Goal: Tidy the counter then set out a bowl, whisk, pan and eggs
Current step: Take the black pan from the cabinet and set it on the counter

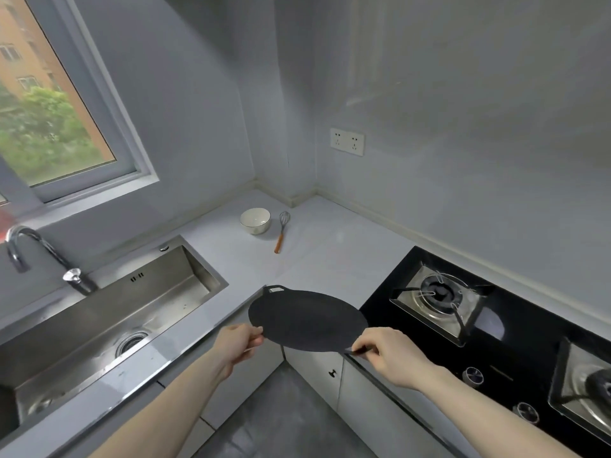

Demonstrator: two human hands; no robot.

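Above the corner where the surface (pixel 330 259) turns, the person holds a flat black pan (pixel 307 320) in the air with both hands. The left hand (pixel 236 343) pinches the near left rim, and the right hand (pixel 386 353) closes its fingers on the small handle at the near right, probably because a wide, thin pan stays level better with two grips. At the far corner the bowl (pixel 255 220) stands with the whisk (pixel 282 231) lying just beside it, so the pan likely goes near them; no eggs are visible yet
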